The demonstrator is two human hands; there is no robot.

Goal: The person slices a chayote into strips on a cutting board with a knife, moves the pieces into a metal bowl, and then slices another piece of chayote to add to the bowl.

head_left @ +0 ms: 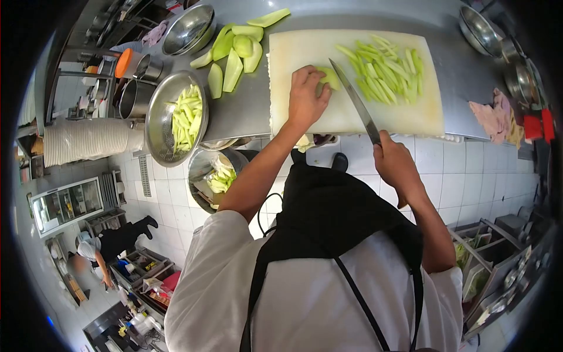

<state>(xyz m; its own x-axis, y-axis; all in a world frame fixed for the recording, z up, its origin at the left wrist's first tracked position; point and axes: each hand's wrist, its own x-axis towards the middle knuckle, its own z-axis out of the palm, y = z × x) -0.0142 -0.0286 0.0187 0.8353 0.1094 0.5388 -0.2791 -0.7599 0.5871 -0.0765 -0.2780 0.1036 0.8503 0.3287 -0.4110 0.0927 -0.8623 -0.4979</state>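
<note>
My right hand point(394, 159) is closed round the handle of a long kitchen knife point(359, 104), its blade slanting up and left over the white cutting board point(404, 122). Fingers curled, my left hand point(308, 97) presses a pale green vegetable piece point(330, 77) onto the board, just left of the blade. To the right of the knife lies a spread of cut green strips point(387, 70). Larger peeled green slabs point(233, 67) rest on the steel counter left of the board.
A perforated steel colander point(153, 117) holding more cut strips stands at the counter's left edge. Below it, a bin point(196, 196) contains scraps. Steel bowls point(189, 32) and a pink cloth point(492, 116) lie on the counter. Another person point(108, 243) works far off at lower left.
</note>
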